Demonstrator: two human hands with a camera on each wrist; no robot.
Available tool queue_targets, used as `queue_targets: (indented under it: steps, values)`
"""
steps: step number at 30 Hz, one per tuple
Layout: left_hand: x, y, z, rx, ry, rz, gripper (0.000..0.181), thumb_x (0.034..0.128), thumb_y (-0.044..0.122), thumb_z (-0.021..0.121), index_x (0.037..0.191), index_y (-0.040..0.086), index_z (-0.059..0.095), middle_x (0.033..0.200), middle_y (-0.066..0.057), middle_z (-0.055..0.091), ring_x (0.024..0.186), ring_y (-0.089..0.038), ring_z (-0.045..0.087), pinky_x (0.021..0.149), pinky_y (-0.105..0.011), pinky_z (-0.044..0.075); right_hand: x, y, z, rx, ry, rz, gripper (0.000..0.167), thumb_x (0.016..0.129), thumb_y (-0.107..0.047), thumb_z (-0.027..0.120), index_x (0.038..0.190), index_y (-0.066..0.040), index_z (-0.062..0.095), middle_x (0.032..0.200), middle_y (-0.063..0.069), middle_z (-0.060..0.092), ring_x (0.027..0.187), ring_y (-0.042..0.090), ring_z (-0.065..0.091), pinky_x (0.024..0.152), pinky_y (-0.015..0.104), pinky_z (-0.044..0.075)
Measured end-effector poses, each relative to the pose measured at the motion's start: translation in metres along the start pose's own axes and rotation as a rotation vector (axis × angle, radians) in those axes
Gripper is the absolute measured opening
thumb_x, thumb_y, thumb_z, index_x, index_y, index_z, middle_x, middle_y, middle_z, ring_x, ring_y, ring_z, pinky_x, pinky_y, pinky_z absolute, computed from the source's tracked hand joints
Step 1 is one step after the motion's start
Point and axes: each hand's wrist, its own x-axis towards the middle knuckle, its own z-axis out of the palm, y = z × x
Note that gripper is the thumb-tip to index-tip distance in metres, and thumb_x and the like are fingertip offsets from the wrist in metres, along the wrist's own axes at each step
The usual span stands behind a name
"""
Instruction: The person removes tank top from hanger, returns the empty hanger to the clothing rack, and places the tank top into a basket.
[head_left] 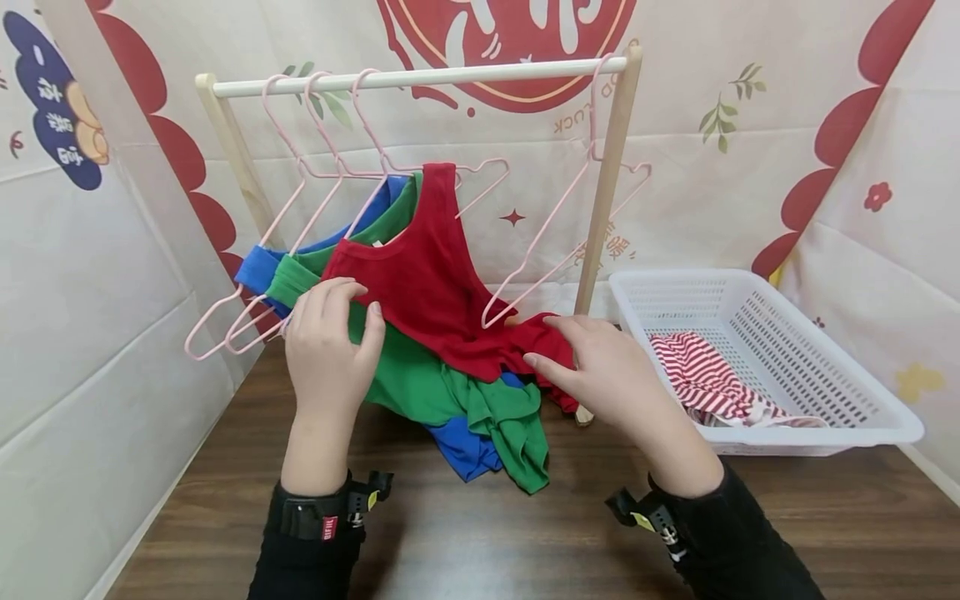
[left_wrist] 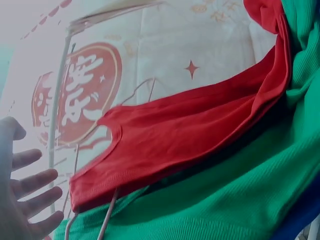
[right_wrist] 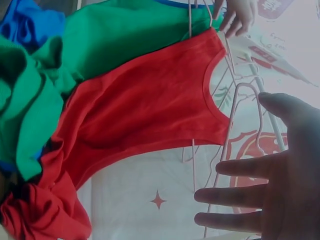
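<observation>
A red tank top (head_left: pixel 420 267) hangs slanted on a pink hanger (head_left: pixel 367 125), in front of a green top (head_left: pixel 420 383) and a blue top (head_left: pixel 465 446) on similar hangers. Its hem bunches at the lower right. My left hand (head_left: pixel 327 350) is beside the red top's left shoulder; the left wrist view shows its fingers (left_wrist: pixel 37 180) spread with nothing between them. Near the bunched hem in the head view is my right hand (head_left: pixel 607 371). Its fingers (right_wrist: pixel 240 196) are straight in the right wrist view, close to a bare pink hanger (head_left: pixel 536 237); contact is unclear.
A wooden rack with a white rail (head_left: pixel 450 75) carries the hangers, its right post (head_left: pixel 609 175) rising beside the bare one. On the right stands a white plastic basket (head_left: pixel 873 417) containing a red-and-white striped garment (head_left: pixel 705 375). Printed cloth hangs behind the brown table (head_left: pixel 465 542).
</observation>
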Motion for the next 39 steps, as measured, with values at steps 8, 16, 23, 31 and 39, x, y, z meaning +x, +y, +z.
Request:
queue_targets:
  steps: [8,16,23,31,39]
  values:
    - [-0.005,-0.01,-0.003,0.032,0.029,-0.025,0.035,0.0895,0.029,0.061,0.106,-0.001,0.066,0.117,-0.016,0.065,0.116,-0.033,0.055,0.103,-0.047,0.038,-0.007,-0.003,0.005,0.051,-0.005,0.048,0.076,0.091,-0.068,0.045,0.141,-0.011,0.049,0.13,0.015,0.058,0.117,0.035,0.053,0.092,0.055,0.046]
    - [-0.008,-0.015,-0.006,0.085,0.036,-0.073,0.036,0.089,0.028,0.061,0.109,-0.001,0.064,0.124,-0.016,0.061,0.116,-0.034,0.054,0.096,-0.051,0.043,-0.008,-0.002,0.01,0.049,-0.011,0.065,0.073,0.093,-0.066,0.045,0.14,-0.01,0.051,0.127,0.016,0.06,0.114,0.035,0.056,0.091,0.055,0.046]
    - [-0.007,-0.015,-0.007,-0.006,0.016,-0.201,0.039,0.0907,0.018,0.065,0.123,-0.001,0.056,0.121,-0.016,0.06,0.108,-0.031,0.058,0.091,-0.047,0.048,-0.008,-0.003,0.011,0.055,-0.002,0.07,0.07,0.094,-0.064,0.044,0.139,-0.01,0.052,0.13,0.017,0.058,0.116,0.037,0.055,0.093,0.056,0.045]
    - [-0.006,-0.01,-0.008,-0.036,-0.019,-0.352,0.034,0.0948,0.019,0.064,0.125,0.004,0.062,0.11,-0.013,0.07,0.086,-0.028,0.069,0.074,-0.043,0.055,-0.009,-0.002,0.007,0.058,-0.006,0.064,0.071,0.096,-0.062,0.043,0.141,-0.007,0.05,0.133,0.018,0.057,0.119,0.037,0.054,0.095,0.056,0.043]
    - [-0.006,-0.008,-0.005,-0.027,-0.118,-0.342,0.035,0.0963,0.02,0.063,0.13,0.009,0.062,0.11,-0.013,0.07,0.083,-0.029,0.07,0.074,-0.044,0.055,-0.009,-0.003,0.007,0.05,-0.014,0.073,0.065,0.096,-0.056,0.048,0.139,-0.007,0.051,0.125,0.017,0.062,0.11,0.035,0.059,0.089,0.055,0.048]
